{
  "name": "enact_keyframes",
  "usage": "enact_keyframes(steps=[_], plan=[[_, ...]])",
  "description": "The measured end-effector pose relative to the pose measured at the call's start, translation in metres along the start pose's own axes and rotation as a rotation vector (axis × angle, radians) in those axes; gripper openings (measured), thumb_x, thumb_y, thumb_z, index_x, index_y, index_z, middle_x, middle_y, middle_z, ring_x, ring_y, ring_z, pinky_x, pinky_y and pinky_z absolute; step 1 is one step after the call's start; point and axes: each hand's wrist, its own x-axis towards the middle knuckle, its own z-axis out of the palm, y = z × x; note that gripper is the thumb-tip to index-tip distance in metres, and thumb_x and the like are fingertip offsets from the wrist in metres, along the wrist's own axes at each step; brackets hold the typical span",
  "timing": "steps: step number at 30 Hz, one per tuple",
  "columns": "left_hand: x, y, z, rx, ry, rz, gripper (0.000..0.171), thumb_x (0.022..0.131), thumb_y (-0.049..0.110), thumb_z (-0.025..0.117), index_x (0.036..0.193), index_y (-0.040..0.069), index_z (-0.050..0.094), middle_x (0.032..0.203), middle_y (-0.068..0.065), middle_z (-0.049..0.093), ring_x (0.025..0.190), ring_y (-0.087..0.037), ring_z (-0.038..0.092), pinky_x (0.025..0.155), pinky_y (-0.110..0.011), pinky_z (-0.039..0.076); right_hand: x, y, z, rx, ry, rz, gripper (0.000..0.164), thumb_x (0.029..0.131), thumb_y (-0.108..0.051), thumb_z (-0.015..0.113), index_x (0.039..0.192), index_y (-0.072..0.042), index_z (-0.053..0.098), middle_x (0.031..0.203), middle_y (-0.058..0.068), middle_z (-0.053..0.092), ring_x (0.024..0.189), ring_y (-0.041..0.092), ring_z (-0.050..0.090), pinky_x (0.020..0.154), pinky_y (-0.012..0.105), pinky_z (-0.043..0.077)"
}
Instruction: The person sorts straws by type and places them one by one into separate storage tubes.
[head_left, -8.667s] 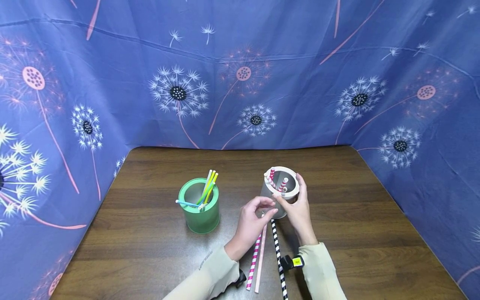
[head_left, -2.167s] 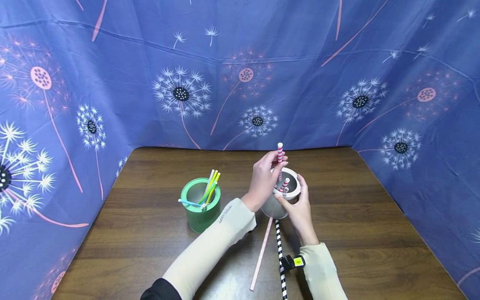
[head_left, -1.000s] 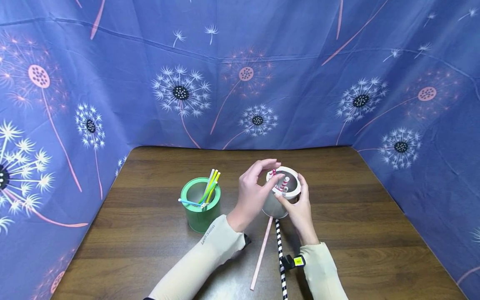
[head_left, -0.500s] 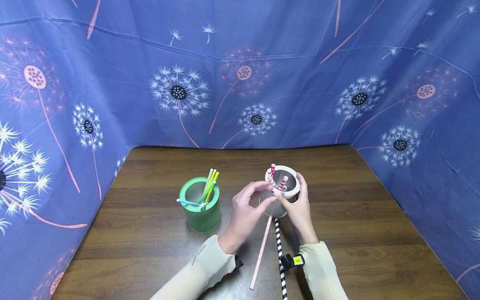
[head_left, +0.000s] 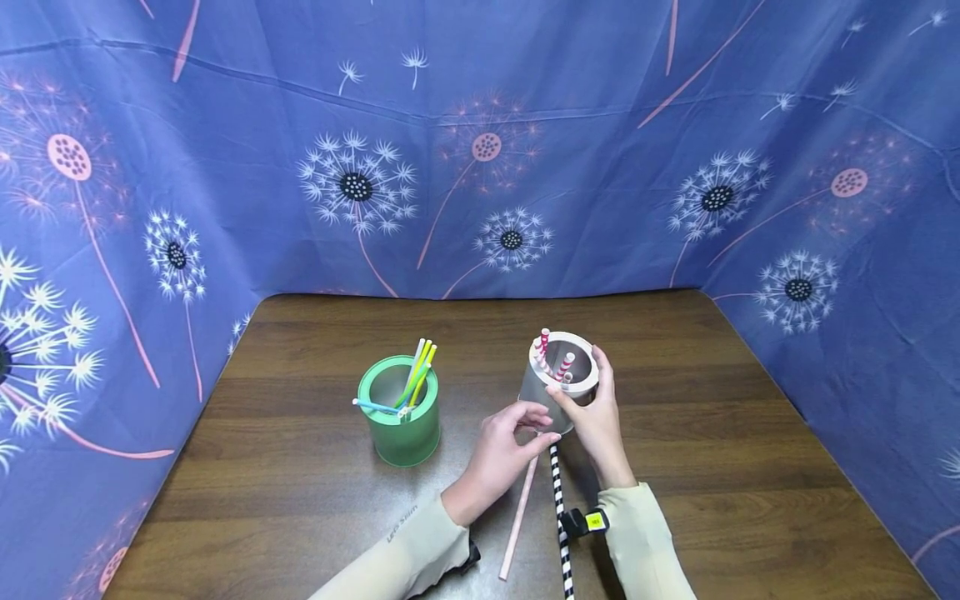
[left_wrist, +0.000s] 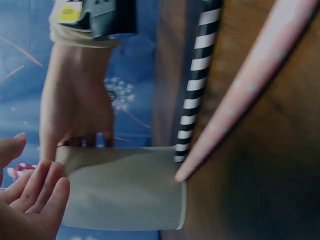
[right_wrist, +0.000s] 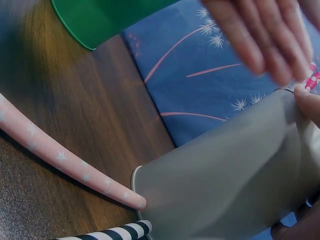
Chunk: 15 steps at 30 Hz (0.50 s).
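My right hand grips a grey can with a white rim, thumb and fingers around its upper side. Several pink-and-white and red-and-white patterned paper straws stand in the can. My left hand is in front of the can, fingers loosely bent and thumb apart, holding nothing. On the table below lies a pink paper straw with pale stars, one end at the can's base. Beside it is a black-and-white striped straw. In the left wrist view, the left fingers overlap the can's side.
A green can stands to the left, holding several yellow, green, white and blue plastic straws. One blue straw juts over its rim. The brown wooden table is backed by a blue dandelion-patterned cloth.
A pink-and-white striped straw left the table, was held by my left hand above the grey can, and was let go inside. That hand then drew back downward; my right hand stayed put.
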Motion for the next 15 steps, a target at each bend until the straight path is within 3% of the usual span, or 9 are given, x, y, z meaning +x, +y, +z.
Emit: enact_keyframes(steps=[7,15], plan=[[-0.003,-0.013,0.004,0.093,-0.138,-0.176,0.026,0.081,0.012,0.077,0.100,-0.003,0.066,0.090,-0.014,0.074,0.079,-0.018,0.071,0.072,-0.017,0.055,-0.003,-0.007,0.000,0.016,-0.004,0.013,0.092,0.079,-0.008,0.077,0.152,-0.013,0.022,0.156,0.011,0.029,0.142,0.025,0.032,0.116,0.041,0.025],[-0.004,-0.025,0.007,0.165,-0.202,-0.254,0.023,0.077,0.010,0.080,0.093,-0.002,0.068,0.083,-0.013,0.074,0.072,-0.014,0.070,0.066,-0.013,0.051,-0.001,-0.001,0.000,0.007,0.002,0.004,0.093,0.078,-0.011,0.078,0.152,-0.016,0.023,0.156,0.010,0.030,0.143,0.026,0.031,0.116,0.043,0.025]])
